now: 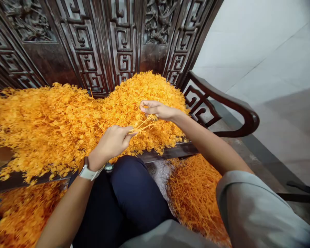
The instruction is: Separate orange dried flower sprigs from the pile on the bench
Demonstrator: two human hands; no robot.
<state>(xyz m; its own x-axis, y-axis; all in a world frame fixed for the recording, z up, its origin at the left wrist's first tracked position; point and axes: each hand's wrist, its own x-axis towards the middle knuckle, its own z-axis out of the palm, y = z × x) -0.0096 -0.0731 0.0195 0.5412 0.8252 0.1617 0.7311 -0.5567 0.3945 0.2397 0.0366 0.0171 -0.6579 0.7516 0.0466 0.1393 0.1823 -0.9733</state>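
Observation:
My left hand [115,141] is closed around a few thin orange-yellow sprigs [144,126]. Their stems point right, with knobbly, curled tips. Just above those tips, my right hand [156,109] has its thumb and forefinger pinched together in a loop; whatever lies between them is too small to make out. Both hands are over a large heap of similar yellow-orange sprigs [155,88], which covers the seat of a dark wooden bench. The heap spreads left into a second mound [46,117]. A pale watch is on my left wrist.
Behind the heap rises the bench's carved backrest [98,48], and a curved armrest [229,103] stands at the right. Below the seat, darker orange thin strands [196,193] fill a spot right of my knee, and another orange pile [28,210] lies lower left.

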